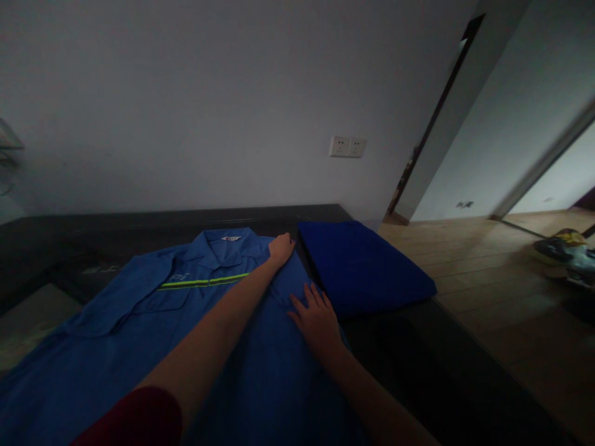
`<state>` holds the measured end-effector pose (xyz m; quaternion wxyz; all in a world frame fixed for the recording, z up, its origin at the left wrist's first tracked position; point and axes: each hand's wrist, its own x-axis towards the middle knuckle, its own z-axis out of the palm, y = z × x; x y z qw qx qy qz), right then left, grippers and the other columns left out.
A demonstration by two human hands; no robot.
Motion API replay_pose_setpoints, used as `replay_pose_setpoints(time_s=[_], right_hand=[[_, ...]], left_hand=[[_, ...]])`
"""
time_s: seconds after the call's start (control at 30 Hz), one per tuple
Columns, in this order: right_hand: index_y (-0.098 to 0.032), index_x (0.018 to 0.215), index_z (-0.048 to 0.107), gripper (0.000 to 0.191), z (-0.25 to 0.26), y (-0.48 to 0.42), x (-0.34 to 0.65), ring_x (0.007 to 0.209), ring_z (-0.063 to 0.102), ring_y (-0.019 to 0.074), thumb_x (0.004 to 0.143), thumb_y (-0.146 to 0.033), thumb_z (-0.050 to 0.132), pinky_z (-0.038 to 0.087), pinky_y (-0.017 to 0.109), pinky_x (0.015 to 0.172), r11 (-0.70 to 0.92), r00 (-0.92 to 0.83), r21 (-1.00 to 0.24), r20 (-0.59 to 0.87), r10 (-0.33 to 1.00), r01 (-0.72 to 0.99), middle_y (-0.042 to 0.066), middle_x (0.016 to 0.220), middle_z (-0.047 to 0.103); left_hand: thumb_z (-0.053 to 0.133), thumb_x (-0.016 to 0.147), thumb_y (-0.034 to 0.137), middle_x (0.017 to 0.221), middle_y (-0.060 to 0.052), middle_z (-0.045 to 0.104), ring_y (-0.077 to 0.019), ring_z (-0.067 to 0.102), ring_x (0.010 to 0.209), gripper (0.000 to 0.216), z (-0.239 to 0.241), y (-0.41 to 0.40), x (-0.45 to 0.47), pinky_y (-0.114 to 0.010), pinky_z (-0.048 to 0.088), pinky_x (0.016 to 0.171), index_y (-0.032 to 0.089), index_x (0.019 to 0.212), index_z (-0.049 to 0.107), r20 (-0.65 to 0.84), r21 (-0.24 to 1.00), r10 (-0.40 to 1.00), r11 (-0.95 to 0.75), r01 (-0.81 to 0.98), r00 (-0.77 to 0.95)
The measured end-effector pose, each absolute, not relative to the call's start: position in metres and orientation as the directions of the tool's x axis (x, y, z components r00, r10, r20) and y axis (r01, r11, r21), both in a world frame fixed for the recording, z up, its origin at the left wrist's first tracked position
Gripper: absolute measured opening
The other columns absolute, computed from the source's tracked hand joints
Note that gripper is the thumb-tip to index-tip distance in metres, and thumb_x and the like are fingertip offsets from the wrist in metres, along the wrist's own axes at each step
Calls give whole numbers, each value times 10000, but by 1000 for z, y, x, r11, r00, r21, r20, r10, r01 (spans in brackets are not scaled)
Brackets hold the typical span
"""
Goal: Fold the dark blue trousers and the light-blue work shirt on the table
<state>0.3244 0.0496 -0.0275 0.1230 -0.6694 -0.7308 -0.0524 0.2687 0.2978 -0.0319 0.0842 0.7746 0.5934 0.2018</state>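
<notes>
A blue work jacket [199, 322] lies spread out, its collar at the far end and a yellow-green and dark stripe across the chest. My left hand [281, 249] is closed at the jacket's right shoulder edge, with fingers curled on the fabric. Nearer to me, my right hand [318, 319] rests flat with spread fingers on the jacket's right side. Just right of both hands is a folded darker blue cloth [362, 266].
The jacket and folded cloth lie on a dark tabletop [400, 347] that meets a grey wall [209, 111] with two sockets [348, 147]. Wooden flooring [465, 254] extends to the right, where bagged items [564, 251] sit.
</notes>
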Motion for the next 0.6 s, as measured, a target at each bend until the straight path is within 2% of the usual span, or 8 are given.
replay_pose_setpoints(time_s=[0.17,0.4,0.6], right_hand=[[-260,1285,588,409,-28,50,324,1318,418,321,928,-428,484,364,501,1043,95,-73,-78,249,966,992,172,1381,508],[-253,1269,598,395,-33,50,324,1312,428,309,925,-418,497,371,488,1038,92,-69,-74,272,960,993,167,1381,511],[-218,1230,626,360,-31,51,326,1308,433,305,928,-375,508,373,493,1041,135,-102,-83,323,941,987,155,1378,517]], left_hand=[[488,883,323,1000,-108,692,-264,643,992,191,-31,305,269,-357,485,825,205,930,631,223,448,951,-294,844,213],[533,863,177,1082,-45,678,-141,644,945,235,-26,319,270,-233,478,823,201,1093,573,258,607,932,-361,708,253],[562,831,115,975,-63,695,-156,654,887,176,-32,322,268,-255,490,808,163,989,625,258,641,929,-371,671,267]])
